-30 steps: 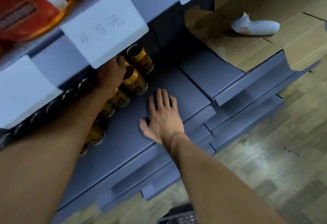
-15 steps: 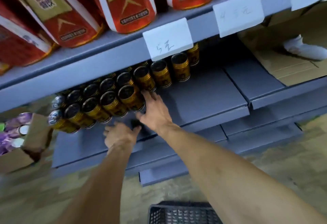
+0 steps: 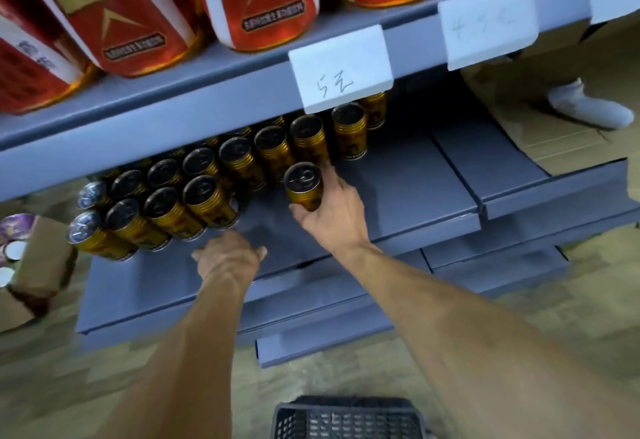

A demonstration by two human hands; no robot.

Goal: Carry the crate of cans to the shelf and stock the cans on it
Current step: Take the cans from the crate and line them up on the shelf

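Upright gold can within right hand fingers.

Two bare forearms, no sleeves in view, left hand, right hand

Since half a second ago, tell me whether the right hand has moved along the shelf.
Yes. The right hand has shifted rightward, from the front row's end can to under the price tag, and now grips a can.

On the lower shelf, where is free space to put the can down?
Bare shelf lies right of the held can, and along the front edge by the left hand. Left of the can, the can rows are crowded.
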